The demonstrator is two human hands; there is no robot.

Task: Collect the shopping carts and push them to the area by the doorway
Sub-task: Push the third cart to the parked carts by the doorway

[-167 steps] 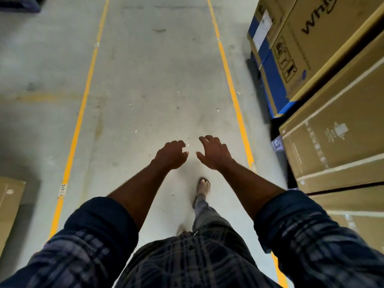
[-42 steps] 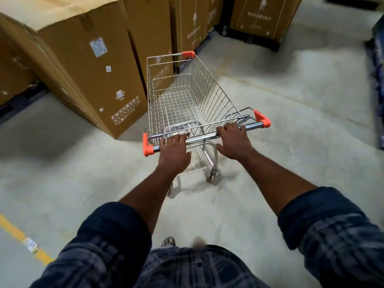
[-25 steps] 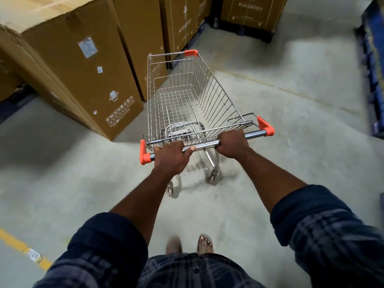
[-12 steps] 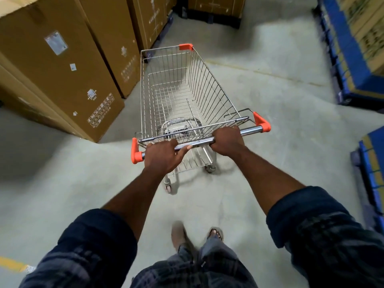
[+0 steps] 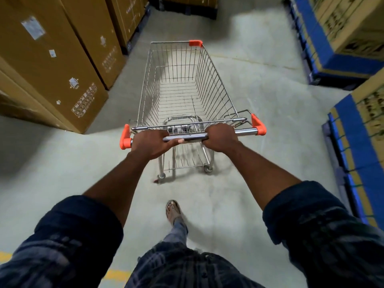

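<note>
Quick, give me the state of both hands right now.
Left hand: closed around the cart handle.
Right hand: closed around the same handle.

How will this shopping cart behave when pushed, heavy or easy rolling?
Probably light: the shopping cart is empty wire. Likely rolls readily on its casters over the smooth floor. It may drift sideways, so the left hand and right hand gripping the handle help.

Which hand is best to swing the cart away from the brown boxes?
Probably left. The left hand grips the cart handle right by its orange end, on the side of the brown boxes; the right hand grips nearer the middle, so it turns less.
</note>
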